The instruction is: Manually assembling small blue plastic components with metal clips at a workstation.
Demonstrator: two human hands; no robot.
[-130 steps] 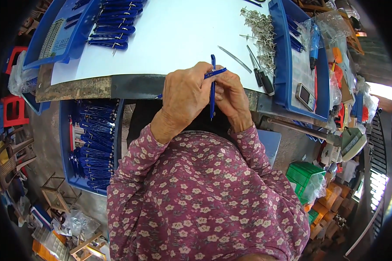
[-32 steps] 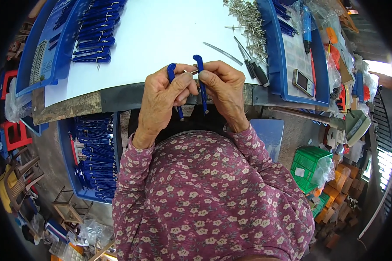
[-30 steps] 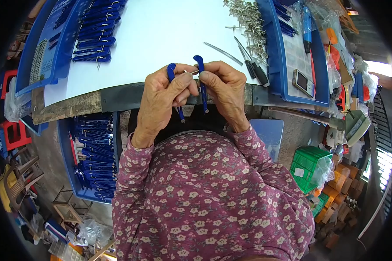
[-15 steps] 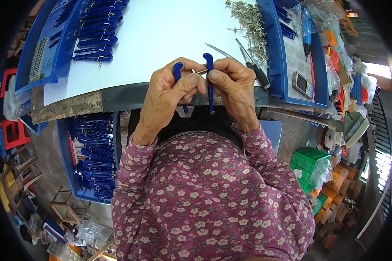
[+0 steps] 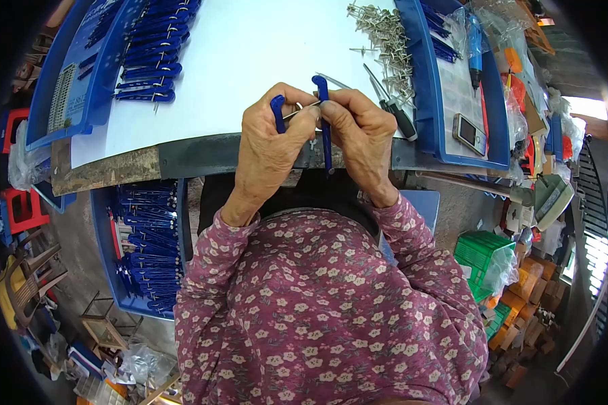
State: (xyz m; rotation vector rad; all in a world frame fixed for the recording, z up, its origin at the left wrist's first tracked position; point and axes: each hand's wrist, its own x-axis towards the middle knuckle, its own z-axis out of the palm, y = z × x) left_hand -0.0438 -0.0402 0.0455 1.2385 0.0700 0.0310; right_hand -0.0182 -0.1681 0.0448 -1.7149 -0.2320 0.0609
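My left hand (image 5: 267,152) grips a short blue plastic handle piece (image 5: 277,113) over the near edge of the white table (image 5: 250,54). My right hand (image 5: 361,138) pinches a longer blue plastic handle piece (image 5: 324,121) that stands upright, its lower end hanging past the table edge. A thin metal pin (image 5: 300,112) bridges the two blue pieces between my fingertips. Both hands touch each other around the parts.
A pile of metal pins (image 5: 388,37) lies at the table's far right beside a screwdriver (image 5: 392,108). Finished blue pieces (image 5: 148,74) lie in the left blue tray (image 5: 61,88). A right blue tray (image 5: 446,108) holds a phone (image 5: 468,133). More blue pieces fill a bin (image 5: 145,250) below.
Both hands and the two blue pieces have shifted slightly right and up toward the table; a second ago they sat lower. Much earlier only one long blue piece was held.
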